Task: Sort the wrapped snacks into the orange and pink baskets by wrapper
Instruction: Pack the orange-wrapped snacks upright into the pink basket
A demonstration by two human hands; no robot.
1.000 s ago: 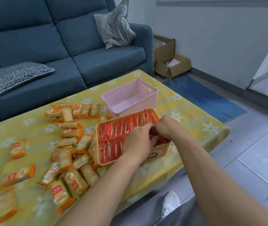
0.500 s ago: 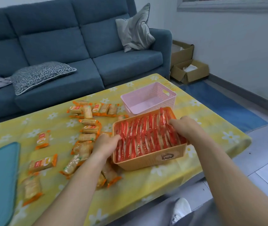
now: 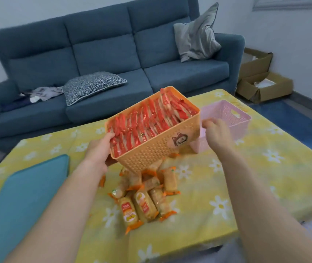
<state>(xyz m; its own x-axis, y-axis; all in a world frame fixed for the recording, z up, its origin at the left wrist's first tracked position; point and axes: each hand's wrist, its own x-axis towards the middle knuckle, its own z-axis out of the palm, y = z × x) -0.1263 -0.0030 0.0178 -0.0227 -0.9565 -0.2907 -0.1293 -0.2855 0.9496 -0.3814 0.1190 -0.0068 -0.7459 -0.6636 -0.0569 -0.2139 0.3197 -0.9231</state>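
**Level the orange basket before you set it down**

Your left hand [image 3: 102, 149] grips the orange basket [image 3: 157, 149] at its near left corner. The thumb is hooked over the rim and the fingers are tucked beneath. The basket hangs clear of the bench [image 3: 246, 177], tilted, with its far end higher. It is packed with red-wrapped snacks [image 3: 147, 120] standing on edge.

Your right hand [image 3: 215, 130] sits just beside the basket's right wall with its fingers loosely curled. It holds nothing that can be seen.

One corner is a poor hold for a full load, so bring the right hand onto that wall and share the weight. Level the basket so the upright packs do not slide toward your left thumb or spill over the low rim.

The orange-wrapped snacks [image 3: 145, 194] lie heaped directly under your left hand and the basket, so don't lower it there. Set it on bare cloth to one side of the heap.

The pink basket [image 3: 233, 118] stands just beyond your right hand and looks empty from here. It is probably meant for that heap. Leave yourself a clear reach to it.
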